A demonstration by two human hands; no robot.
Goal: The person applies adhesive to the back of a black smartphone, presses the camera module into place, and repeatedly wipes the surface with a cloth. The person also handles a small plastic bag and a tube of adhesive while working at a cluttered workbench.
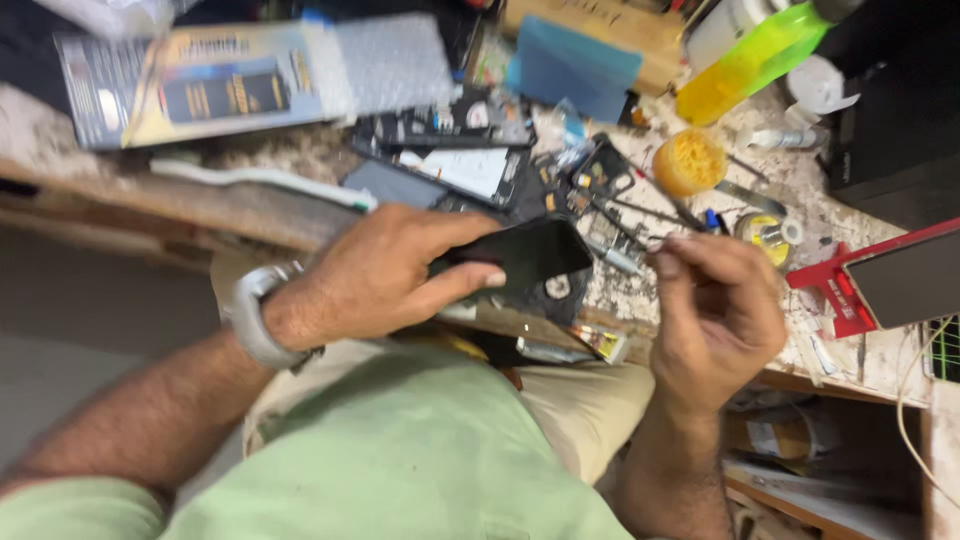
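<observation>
Above the cluttered bench, left hand grip clasping dark phone, right hand pinching thin tool

1. A worn, speckled workbench with a wooden front edge carries everything.
2. A printed box lies at the far left, a blue sheet further along.
3. Opened phones and small parts lie in the middle.
4. A yellow-green bottle, a round yellow tub and a red holder lie to the right.
</observation>
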